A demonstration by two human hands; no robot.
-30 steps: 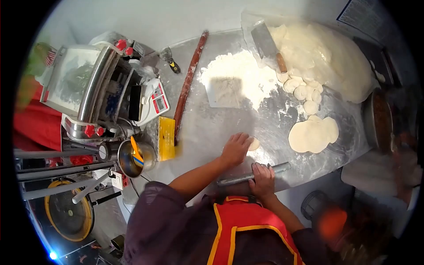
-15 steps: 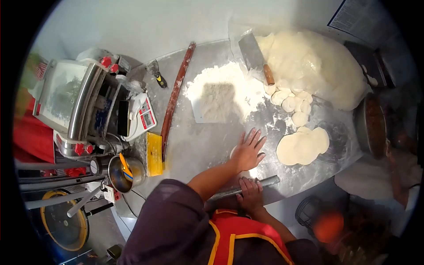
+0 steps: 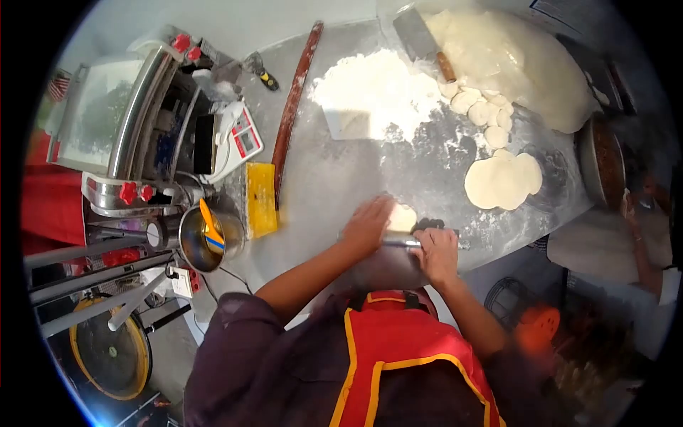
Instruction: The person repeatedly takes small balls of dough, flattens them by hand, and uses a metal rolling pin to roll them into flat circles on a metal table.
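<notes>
A small pale dough disc (image 3: 403, 218) lies on the metal table before me. My left hand (image 3: 368, 226) is at its left edge, fingers together and curled onto the dough, slightly blurred. My right hand (image 3: 437, 254) is wrapped round a short rolling pin (image 3: 402, 241), which lies crosswise just below the disc. Farther right are overlapping large flat dough rounds (image 3: 498, 183), with several smaller dough pieces (image 3: 484, 112) above them. White flour (image 3: 380, 89) is heaped beyond my hands.
A long red-brown rod (image 3: 294, 107), yellow block (image 3: 261, 200), scale (image 3: 246, 139), metal pot (image 3: 191, 238) and roller machine (image 3: 131, 114) stand left. A scraper (image 3: 415, 34) rests by a large covered dough mass (image 3: 512, 60). Another person's arm (image 3: 642, 245) is at far right, near a pan (image 3: 603, 160).
My left hand has moved off its flat, spread pose to the disc's left edge, uncovering the disc. My right hand and the pin have moved forward to the disc. The view has shifted.
</notes>
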